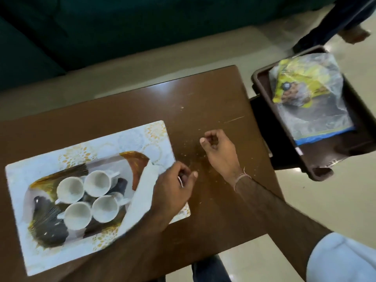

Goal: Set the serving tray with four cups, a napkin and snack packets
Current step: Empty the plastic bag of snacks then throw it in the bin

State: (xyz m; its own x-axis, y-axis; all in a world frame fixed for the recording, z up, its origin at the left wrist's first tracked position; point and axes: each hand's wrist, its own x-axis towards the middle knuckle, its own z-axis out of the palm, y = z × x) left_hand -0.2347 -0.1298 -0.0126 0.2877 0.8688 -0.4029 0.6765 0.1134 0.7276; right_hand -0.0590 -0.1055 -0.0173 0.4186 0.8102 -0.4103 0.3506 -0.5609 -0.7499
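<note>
head view looks down on a brown wooden table (213, 102) where a patterned serving tray (30, 241) lies at the left, with four white cups (70, 189) crowded together in its middle and a folded white napkin (142, 192) laid along its right side. the left hand (173, 186) sits over the tray's right edge just beside the napkin, fingers curled in, with something thin and pale showing between them, though i cannot tell what it is or whether it is truly pinched. the right hand (219, 151) hovers over bare table, loosely curled and holding nothing. the snack packets (293, 86), yellow and wrapped in a clear plastic bag, lie well apart in a dark brown tray (256, 78) off the table's far right corner, so they seem to be what is left to bring over. they look light, soft and crinkly, and the bag likely slippery, so a hold on the bunched plastic or around a packet's middle should do. the cups look breakable and packed close, so anything set down wants the open tray space. the table top is glossy, scratched and speckled with crumbs, the floor pale tile, with a dark green sofa (122, 27) beyond and another person's leg at the top right.
</note>
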